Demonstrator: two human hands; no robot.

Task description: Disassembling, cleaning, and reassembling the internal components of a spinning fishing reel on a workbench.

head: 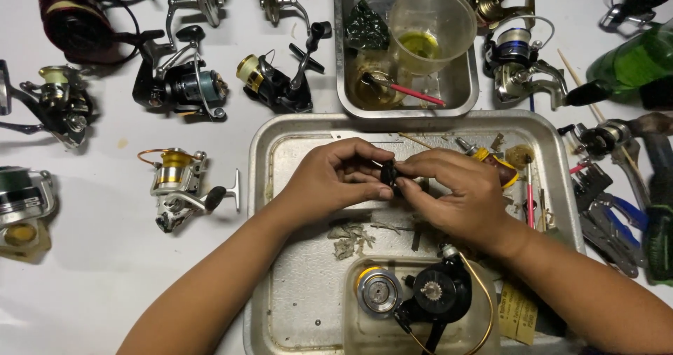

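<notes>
Fingers of both hands pinch inward at the centre of the frame: the left hand (336,176) and right hand (459,190) meet over a small black part (390,173), thumb and fingertips of each nearly closed on it, held just above the large metal tray (280,152). What exactly the part is cannot be told — it is mostly hidden. Judged from the layout, disassembly appears well advanced: a stripped black reel body (438,293) with exposed gear and a detached spool (377,290) lie in a clear tub (420,334) at lower centre, and nothing looks rejoined. Upper centre, a smaller tray (463,82) holds a plastic cup (431,25) — whole fishing reels (179,180) lie at left.
</notes>
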